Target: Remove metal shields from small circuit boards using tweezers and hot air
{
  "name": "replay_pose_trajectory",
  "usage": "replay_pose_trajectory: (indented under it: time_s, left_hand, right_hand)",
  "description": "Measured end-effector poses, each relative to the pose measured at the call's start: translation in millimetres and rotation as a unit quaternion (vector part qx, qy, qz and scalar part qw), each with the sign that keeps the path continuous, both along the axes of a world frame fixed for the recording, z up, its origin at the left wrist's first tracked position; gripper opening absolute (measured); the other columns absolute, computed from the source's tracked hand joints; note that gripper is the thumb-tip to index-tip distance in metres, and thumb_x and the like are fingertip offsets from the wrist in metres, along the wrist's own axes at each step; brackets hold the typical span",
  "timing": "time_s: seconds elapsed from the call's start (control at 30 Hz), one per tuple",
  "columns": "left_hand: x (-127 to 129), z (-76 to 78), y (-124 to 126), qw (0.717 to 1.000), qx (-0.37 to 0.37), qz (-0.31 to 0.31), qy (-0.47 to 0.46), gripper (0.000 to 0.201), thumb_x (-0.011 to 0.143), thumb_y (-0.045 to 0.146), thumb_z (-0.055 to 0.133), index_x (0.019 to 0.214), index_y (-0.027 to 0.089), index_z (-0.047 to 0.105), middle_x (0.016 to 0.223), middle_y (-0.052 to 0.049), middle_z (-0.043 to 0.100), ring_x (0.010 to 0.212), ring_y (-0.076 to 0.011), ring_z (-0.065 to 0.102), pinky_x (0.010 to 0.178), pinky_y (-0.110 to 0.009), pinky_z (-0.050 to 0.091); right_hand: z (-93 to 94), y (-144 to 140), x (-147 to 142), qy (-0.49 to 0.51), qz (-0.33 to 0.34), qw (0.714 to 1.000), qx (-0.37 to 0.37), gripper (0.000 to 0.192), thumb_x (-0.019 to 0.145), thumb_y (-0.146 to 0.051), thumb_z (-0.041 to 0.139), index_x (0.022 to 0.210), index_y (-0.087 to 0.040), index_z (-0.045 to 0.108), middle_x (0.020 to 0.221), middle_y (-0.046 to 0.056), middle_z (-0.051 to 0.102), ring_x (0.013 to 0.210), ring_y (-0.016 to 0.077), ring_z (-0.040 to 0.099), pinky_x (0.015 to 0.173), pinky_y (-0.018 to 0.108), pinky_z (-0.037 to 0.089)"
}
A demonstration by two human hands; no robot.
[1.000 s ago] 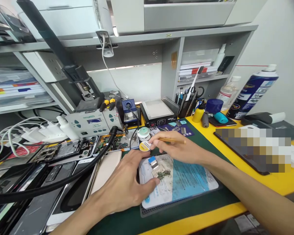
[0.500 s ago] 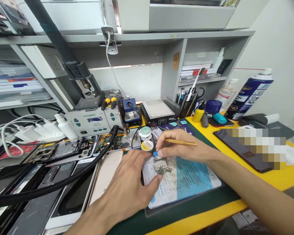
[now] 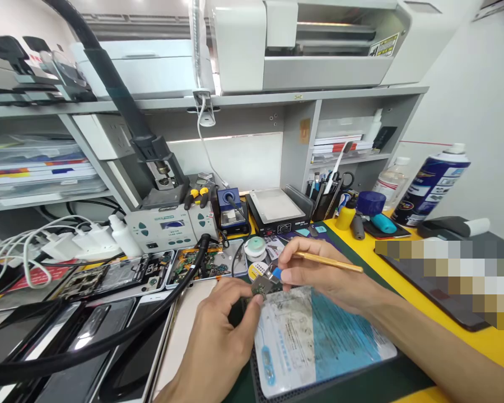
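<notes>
My left hand (image 3: 224,330) pinches a small circuit board (image 3: 260,285) between thumb and fingers, tilted above the near-left corner of a white-and-blue printed pad (image 3: 294,336). Opposite it, my right hand (image 3: 319,274) is closed, with a slim gold pen-like tool (image 3: 330,262) lying across its fingers and pointing back to the right. At its thumb and index fingertips sits a small blue piece (image 3: 277,273) with a shiny metal part, right at the board's edge. Whether the blue piece belongs to a second tool or to the board, I cannot tell.
Phones (image 3: 138,336) and a tray of small boards (image 3: 210,260) lie left, crossed by a thick black hose (image 3: 168,299). Behind stand round tins (image 3: 255,246), a heating plate (image 3: 277,207) and a hot-air station (image 3: 172,229). A spray can (image 3: 432,184) stands right.
The circuit board was low over the pad, and now it is raised and tilted in my left fingers, farther left on the pad. My right hand has followed it. The camera view has tipped upward.
</notes>
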State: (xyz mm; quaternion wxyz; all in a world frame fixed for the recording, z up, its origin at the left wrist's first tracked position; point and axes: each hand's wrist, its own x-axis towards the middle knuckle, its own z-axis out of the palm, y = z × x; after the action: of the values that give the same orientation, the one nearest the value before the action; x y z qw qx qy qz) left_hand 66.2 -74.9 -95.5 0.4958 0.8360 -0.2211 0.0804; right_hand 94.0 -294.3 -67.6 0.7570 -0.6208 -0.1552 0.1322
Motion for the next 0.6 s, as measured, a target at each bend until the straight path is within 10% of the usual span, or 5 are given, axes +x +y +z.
replay_pose_trajectory:
  time_s: [0.23,0.43,0.6]
  left_hand:
    - [-1.2,-1.0,3.0,0.999,0.030,0.001,-0.012,0.021,0.099,0.029,0.052,0.081,0.023,0.061,0.084,-0.002,0.065,0.084,-0.0203,0.059,0.080,-0.034,0.048]
    - [0.3,-2.5,5.0,0.992,0.065,0.019,-0.111,0.014,0.099,0.019,0.052,0.090,0.021,0.062,0.089,-0.003,0.066,0.086,-0.0199,0.060,0.079,-0.034,0.048]
    - [7.9,-3.7,13.7,0.936,0.099,0.045,-0.336,0.022,0.092,0.002,0.059,0.108,0.017,0.062,0.101,-0.007,0.070,0.096,-0.0215,0.059,0.090,-0.040,0.047]
  right_hand:
    - [7.5,-3.1,-1.4,-0.053,0.049,0.987,-0.146,0.044,0.082,-0.034,0.082,0.120,-0.019,0.065,0.094,0.003,0.063,0.078,0.0148,0.062,0.067,0.024,0.050]
    - [10.9,-6.1,-3.2,-0.142,0.043,0.960,-0.238,0.026,0.089,-0.040,0.075,0.104,-0.019,0.068,0.086,0.003,0.065,0.074,0.0157,0.062,0.065,0.024,0.049]
    - [2.0,-3.4,-9.6,-0.412,-0.049,0.845,-0.337,0.018,0.091,-0.019,0.068,0.109,-0.019,0.064,0.093,0.005,0.064,0.079,0.0183,0.061,0.072,0.029,0.049]
